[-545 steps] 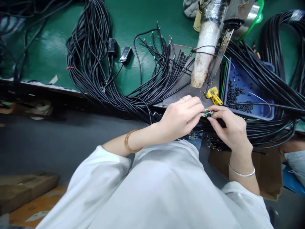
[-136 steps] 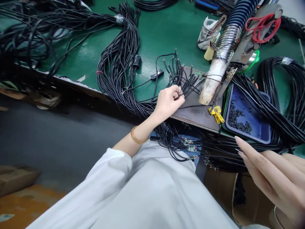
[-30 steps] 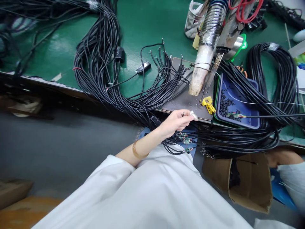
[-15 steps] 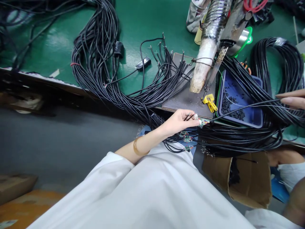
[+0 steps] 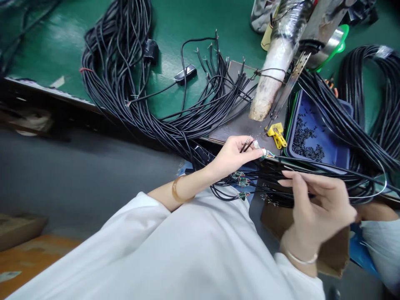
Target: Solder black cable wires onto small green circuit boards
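Left hand (image 5: 231, 156): pinches a small green circuit board (image 5: 267, 153) between thumb and fingertips, with a white scrap (image 5: 256, 144) just beside it; holds two short dark strips (image 5: 249, 146) across the curled fingers.
Circuit board: sits by the near edge of the brown work mat (image 5: 237, 125), joined by coloured wires to a black cable (image 5: 312, 161) leading right.
Right hand (image 5: 318, 200): hovers, blurred, right of the circuit board and apart from it, fingers half bent; thin pale wire (image 5: 385, 178) looping to the outer side, cannot tell if gripped.
Other boards (image 5: 243, 182): lie clustered below the left hand, near the lap.
Work mat: bears a yellow clip (image 5: 277, 135) beneath a white duct (image 5: 271, 77).
Blue tray (image 5: 339, 152): holds small black pieces (image 5: 308, 141), right of the mat.
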{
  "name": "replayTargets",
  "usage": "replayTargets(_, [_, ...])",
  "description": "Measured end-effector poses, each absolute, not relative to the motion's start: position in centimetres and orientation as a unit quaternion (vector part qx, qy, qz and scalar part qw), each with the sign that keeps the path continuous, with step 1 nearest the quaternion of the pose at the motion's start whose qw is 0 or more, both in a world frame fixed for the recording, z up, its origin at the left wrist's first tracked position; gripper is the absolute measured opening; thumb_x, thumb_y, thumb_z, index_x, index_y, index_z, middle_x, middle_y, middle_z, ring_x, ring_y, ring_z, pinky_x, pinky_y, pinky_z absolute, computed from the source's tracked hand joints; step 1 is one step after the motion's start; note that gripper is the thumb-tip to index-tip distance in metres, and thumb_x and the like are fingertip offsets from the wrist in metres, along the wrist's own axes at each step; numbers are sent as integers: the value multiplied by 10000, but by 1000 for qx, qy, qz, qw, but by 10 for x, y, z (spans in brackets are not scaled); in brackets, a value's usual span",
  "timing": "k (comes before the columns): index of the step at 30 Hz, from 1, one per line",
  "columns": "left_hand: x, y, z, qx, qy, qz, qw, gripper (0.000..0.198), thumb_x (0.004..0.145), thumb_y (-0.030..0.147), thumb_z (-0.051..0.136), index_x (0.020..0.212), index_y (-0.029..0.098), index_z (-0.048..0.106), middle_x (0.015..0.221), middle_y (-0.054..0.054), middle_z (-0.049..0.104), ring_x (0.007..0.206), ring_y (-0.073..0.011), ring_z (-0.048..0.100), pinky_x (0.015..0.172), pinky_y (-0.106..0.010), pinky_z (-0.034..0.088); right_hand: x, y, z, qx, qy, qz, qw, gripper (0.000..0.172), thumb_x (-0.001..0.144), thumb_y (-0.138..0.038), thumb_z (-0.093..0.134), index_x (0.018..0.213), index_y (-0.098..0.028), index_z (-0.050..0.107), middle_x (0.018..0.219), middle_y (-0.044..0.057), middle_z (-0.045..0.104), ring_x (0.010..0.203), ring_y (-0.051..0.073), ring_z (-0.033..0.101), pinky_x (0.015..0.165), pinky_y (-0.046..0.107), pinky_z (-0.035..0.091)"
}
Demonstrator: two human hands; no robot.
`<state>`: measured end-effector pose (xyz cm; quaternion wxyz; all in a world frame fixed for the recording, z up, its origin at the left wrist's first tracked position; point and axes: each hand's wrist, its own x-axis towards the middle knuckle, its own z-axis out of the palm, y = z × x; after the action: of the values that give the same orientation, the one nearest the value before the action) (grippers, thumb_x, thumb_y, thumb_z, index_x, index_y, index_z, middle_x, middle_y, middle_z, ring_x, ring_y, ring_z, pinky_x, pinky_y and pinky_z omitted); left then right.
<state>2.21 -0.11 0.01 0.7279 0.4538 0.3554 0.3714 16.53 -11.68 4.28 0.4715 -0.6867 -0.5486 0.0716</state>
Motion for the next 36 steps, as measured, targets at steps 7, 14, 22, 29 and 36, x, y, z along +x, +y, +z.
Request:
replayTargets(7, [23, -1, -3, 436, 329, 395, 739, 409, 719, 387, 858, 650, 132, 546, 584, 75, 413, 564, -41, 326, 537, -210, 259, 143, -82, -20, -609, -633, -43, 477, 168, 912, -156, 669, 1055, -227, 620, 1187, 59, 748, 1040, 182, 745, 798, 288, 623])
replayTargets(14, [23, -5, -5, 345, 313, 388, 795, 372, 753, 408, 826, 895, 167, 579, 582, 97, 425, 474, -28, 285, 450, -202, 192, 152, -67, -11, -644, -564, -27, 517, 105, 890, -180, 693, 977, -204, 639, 1076, 57, 766, 966, 191, 751, 799, 315, 607])
replayTargets(22, [20, -5, -8, 472, 356, 418, 690, 222, 823, 320, 729, 760, 115, 675, 628, 15, 562, 565, -60, 432, 541, -211, 329, 173, -55, 19, -640, -507, 155, 556, 135, 863, -248, 732, 857, -193, 610, 1055, 75, 745, 967, 183, 734, 802, 307, 591])
replayTargets(29, [14, 6, -11, 543, 380, 391, 638, 278, 859, 293, 633, 640, 123, 628, 600, 28, 403, 589, -76, 314, 560, -245, 248, 165, -50, 5, -616, -524, 224, 543, 136, 908, -286, 679, 889, -201, 574, 1098, 71, 732, 963, 167, 722, 813, 303, 590])
replayTargets(36, [15, 15, -3, 559, 362, 390, 636, 329, 823, 243, 652, 542, 135, 520, 604, 30, 393, 588, -70, 325, 565, -244, 252, 167, -48, 4, -617, -538, 206, 536, 113, 887, -242, 686, 854, -200, 586, 1089, 66, 723, 1040, 188, 711, 816, 324, 595])
